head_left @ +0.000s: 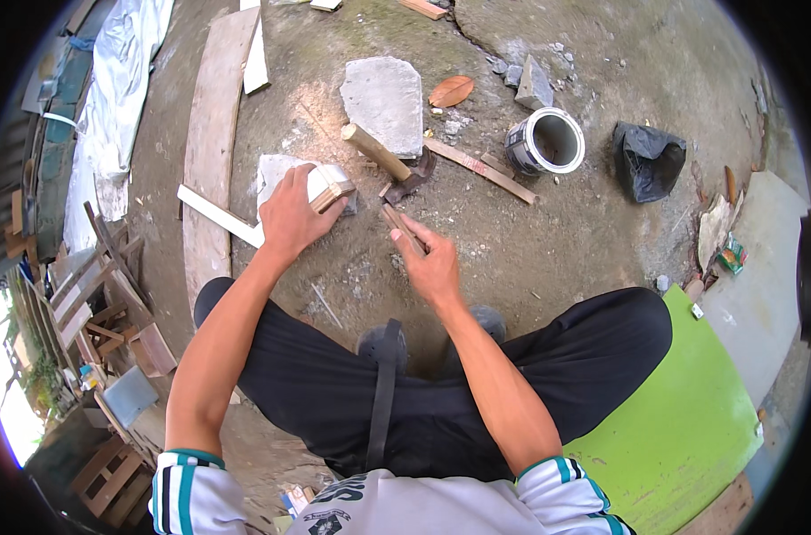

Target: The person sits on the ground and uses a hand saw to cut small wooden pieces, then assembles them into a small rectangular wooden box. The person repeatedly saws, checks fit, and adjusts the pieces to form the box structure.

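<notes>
My left hand (294, 218) is closed around a white-and-brown wooden block (331, 189), held over a pale stone slab (272, 176) on the ground. My right hand (434, 269) pinches a short brown wooden strip (404, 228), its far end close to the hammer's head. The hammer (379, 153) has a thick wooden handle and a dark metal head; it lies between the hands, just beyond the strip. I cannot tell whether strip and hammer head touch. My fingers hide part of the block.
Beyond the hammer lies a flat grey stone (383, 102). A thin wooden batten (486, 169), an open paint can (548, 143) and a black plastic bag (651, 160) are to the right. A long plank (214, 134) and a white strip (218, 216) lie left. A green board (673, 428) is near right.
</notes>
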Demonstrator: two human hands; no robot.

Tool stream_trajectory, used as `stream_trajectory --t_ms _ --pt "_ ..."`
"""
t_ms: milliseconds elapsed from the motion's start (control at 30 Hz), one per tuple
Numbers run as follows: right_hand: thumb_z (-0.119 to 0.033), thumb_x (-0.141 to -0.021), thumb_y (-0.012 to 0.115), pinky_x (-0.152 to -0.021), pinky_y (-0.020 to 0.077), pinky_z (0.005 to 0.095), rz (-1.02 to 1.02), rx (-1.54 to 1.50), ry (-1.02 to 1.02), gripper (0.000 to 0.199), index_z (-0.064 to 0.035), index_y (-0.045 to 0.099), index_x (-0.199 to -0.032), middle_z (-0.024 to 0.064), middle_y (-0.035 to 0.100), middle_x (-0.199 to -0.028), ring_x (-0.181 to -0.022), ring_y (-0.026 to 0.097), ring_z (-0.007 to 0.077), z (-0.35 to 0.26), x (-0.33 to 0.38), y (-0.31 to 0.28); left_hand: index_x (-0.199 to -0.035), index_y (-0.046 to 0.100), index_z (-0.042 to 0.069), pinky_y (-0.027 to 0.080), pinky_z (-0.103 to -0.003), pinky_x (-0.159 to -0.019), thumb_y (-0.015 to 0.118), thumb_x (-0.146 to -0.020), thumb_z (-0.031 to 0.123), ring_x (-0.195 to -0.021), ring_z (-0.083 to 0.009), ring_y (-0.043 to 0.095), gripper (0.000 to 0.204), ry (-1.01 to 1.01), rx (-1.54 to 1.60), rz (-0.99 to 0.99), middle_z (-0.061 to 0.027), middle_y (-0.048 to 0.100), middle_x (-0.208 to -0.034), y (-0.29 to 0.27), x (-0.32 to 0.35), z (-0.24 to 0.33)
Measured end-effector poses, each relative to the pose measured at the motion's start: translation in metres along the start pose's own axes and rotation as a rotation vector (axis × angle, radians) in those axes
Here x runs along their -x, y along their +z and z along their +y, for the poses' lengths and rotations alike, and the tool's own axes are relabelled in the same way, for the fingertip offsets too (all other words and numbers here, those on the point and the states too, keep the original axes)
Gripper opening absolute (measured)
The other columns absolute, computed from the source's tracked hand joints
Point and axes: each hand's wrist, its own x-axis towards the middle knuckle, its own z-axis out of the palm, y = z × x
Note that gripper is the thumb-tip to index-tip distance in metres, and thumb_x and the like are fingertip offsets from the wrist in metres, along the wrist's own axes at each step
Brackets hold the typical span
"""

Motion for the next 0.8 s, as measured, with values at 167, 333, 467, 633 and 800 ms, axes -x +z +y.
stream_trajectory --t_ms 167,333,467,633,800 --pt "-0.031 -0.095 0.074 -0.092 0.0548 0.0377 0.004 -0.022 -0.039 0.044 -0.0014 0.071 -0.127 0.0268 0.074 -0.109 -0.104 0.075 0.0333 0.008 0.013 0.002 -0.134 0.055 0.01 0.056 -0.044 -0.085 0.084 -0.078 0.047 -0.106 -0.0341 0.069 0.074 -0.005 0.045 -0.058 -0.014 0.069 -0.119 -0.006 -0.008 0.004" --pt "-0.031 -0.097 0.073 -0.089 0.054 0.0323 -0.09 0.009 0.099 0.045 -0.0026 0.069 -0.131 0.0221 0.076 -0.112 -0.102 0.073 0.0198 -0.01 0.035 -0.018 -0.131 0.057 0.006 0.056 -0.042 -0.084 0.086 -0.078 0.045 -0.103 -0.0345 0.07 0.072 -0.047 0.027 -0.089 -0.0158 0.071 -0.115 -0.002 -0.009 0.0" --pt "-0.031 -0.097 0.073 -0.087 0.0544 0.0319 -0.077 -0.037 0.105 0.043 -0.0049 0.07 -0.132 0.0235 0.076 -0.108 -0.098 0.074 0.0187 0.001 0.031 -0.014 -0.128 0.058 0.005 0.056 -0.042 -0.083 0.087 -0.077 0.041 -0.1 -0.0346 0.071 0.07 -0.029 0.033 -0.1 -0.0157 0.071 -0.112 0.0 -0.011 0.0" --pt "-0.03 -0.097 0.073 -0.084 0.0546 0.0311 -0.21 0.063 0.227 0.043 -0.0047 0.07 -0.132 0.025 0.076 -0.105 -0.095 0.074 0.0174 -0.021 -0.011 -0.005 -0.125 0.061 0.006 0.057 -0.041 -0.079 0.089 -0.074 0.036 -0.094 -0.0335 0.072 0.065 0.051 0.063 -0.011 -0.0148 0.073 -0.106 0.004 -0.012 -0.004" --pt "-0.03 -0.096 0.072 -0.079 0.0564 0.0351 -0.137 -0.025 0.17 0.042 -0.0041 0.071 -0.129 0.0297 0.073 -0.096 -0.091 0.077 0.0334 -0.01 0.013 -0.012 -0.124 0.061 0.005 0.057 -0.041 -0.079 0.09 -0.073 0.033 -0.093 -0.0335 0.072 0.065 0.056 0.059 -0.037 -0.0151 0.073 -0.105 0.003 -0.013 -0.007"
